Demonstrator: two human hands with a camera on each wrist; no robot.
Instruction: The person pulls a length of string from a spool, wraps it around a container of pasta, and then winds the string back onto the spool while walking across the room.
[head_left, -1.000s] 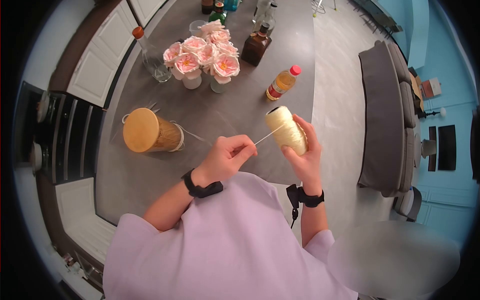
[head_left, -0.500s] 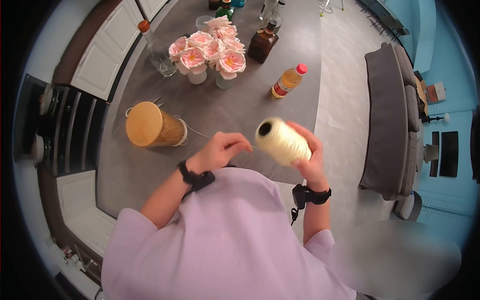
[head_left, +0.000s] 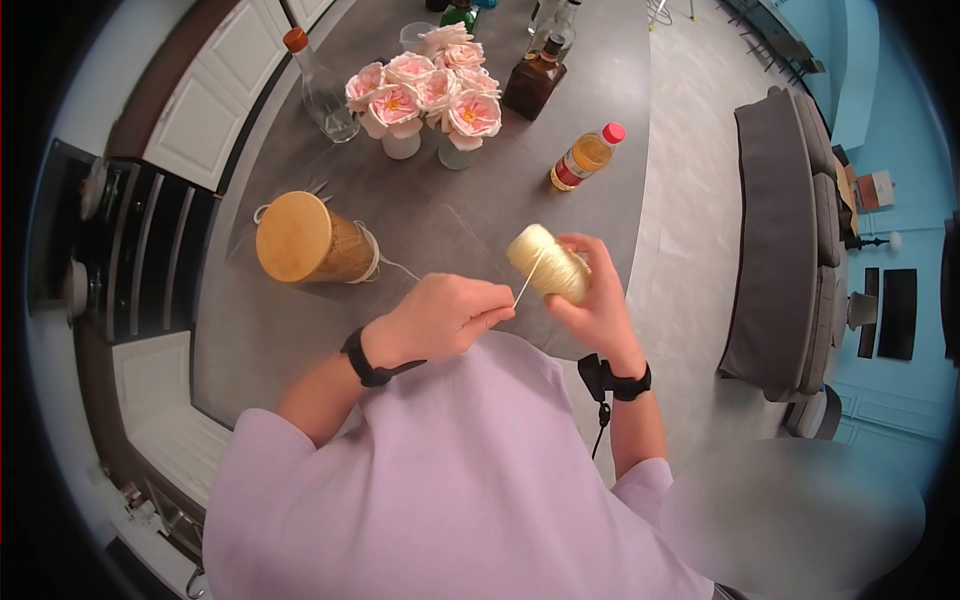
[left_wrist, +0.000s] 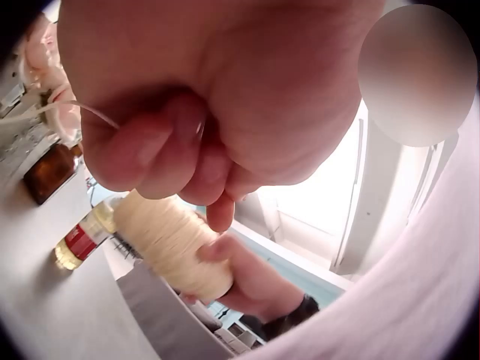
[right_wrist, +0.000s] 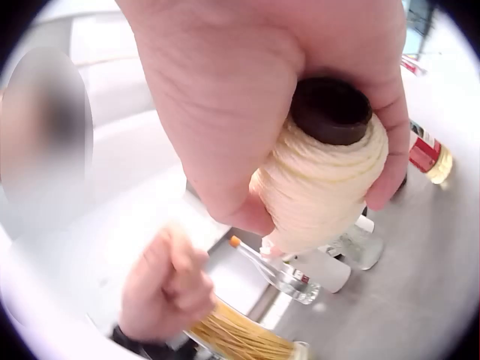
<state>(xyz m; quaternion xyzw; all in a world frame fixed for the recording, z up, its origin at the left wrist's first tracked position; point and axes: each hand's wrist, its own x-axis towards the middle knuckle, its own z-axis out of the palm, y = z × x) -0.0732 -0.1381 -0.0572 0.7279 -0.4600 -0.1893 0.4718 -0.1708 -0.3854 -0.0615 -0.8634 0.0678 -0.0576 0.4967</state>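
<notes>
My right hand grips a spool of cream-coloured twine, thumb on one side and fingers on the other. The spool's dark hollow core faces the right wrist camera. My left hand is curled and holds the strand of twine, which runs taut across to the spool. In the left wrist view the twine also leaves the curled fingers toward the left. On the counter, a jar of spaghetti with a wooden lid lies left of my hands, white twine looped round its far end.
Pink roses in small vases stand at the back of the grey counter. Around them are a clear bottle with an orange cap, a brown bottle and a red-capped bottle. Scissors lie behind the jar.
The spool has turned in my right hand, its hollow end showing half a second ago and now turned away. My left hand has shifted slightly, still holding the strand.
</notes>
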